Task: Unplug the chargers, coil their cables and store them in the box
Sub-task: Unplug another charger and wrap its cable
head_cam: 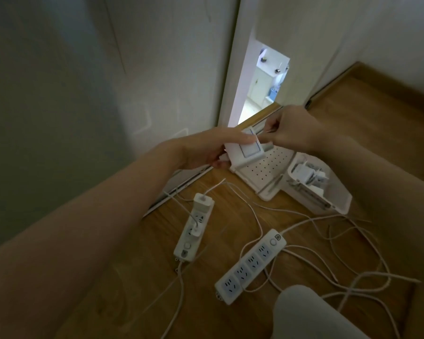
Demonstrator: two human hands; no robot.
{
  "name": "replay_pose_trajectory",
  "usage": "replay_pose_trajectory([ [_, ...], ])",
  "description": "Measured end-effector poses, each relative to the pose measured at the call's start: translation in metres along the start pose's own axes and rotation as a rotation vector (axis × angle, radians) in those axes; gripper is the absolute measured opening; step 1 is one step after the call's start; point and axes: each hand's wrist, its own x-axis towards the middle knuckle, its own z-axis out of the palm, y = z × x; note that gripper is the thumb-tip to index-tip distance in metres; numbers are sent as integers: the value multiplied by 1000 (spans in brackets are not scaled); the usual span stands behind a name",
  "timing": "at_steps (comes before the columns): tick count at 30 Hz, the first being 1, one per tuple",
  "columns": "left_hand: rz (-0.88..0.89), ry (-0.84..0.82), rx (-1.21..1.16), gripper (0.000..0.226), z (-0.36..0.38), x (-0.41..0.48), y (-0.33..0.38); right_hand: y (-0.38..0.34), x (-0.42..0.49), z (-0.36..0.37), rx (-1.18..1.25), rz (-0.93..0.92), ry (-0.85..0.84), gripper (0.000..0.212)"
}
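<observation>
My left hand (206,150) holds a white square charger (242,151) in the air above the floor, near the wall. My right hand (294,133) pinches the charger's upper right corner; what sits between those fingertips is too small to tell. Just below, a white storage box (338,199) stands open with several chargers and coiled cables (309,177) inside. Its perforated lid (262,172) lies flat beside it. On the left power strip (184,248) two white chargers (202,200) stay plugged in, with a cable running from the upper one.
A second power strip (251,265) lies to the right with bare sockets. Loose white cables (353,255) sprawl across the wooden floor (218,321). My knee in grey fabric (304,314) is at the bottom. A door gap (262,81) opens ahead.
</observation>
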Motion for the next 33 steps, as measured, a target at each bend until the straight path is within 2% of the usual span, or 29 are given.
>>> replay_pose_trajectory([
  [3,8,42,252,39,-10,4,15,-11,10,-14,-64,-23,1,31],
  [5,23,103,310,40,-18,6,20,-13,14,-18,-2,3,-37,28],
  [7,24,94,391,33,-22,6,20,-11,13,-14,85,51,-116,27],
  [10,-5,64,524,19,-22,6,9,-6,7,-3,307,139,-226,26],
  [13,-35,101,650,26,-20,6,1,2,5,-1,572,232,-275,25],
  [16,-21,137,751,30,-14,10,3,5,8,-12,502,257,-235,23],
  [22,208,276,748,35,4,37,50,1,32,-89,293,120,56,21],
  [25,284,259,731,32,11,53,67,3,33,-114,230,73,162,17],
  [28,300,239,704,20,13,56,58,4,23,-98,217,78,165,21],
  [33,131,310,520,17,8,41,11,6,1,-34,148,108,36,25],
])
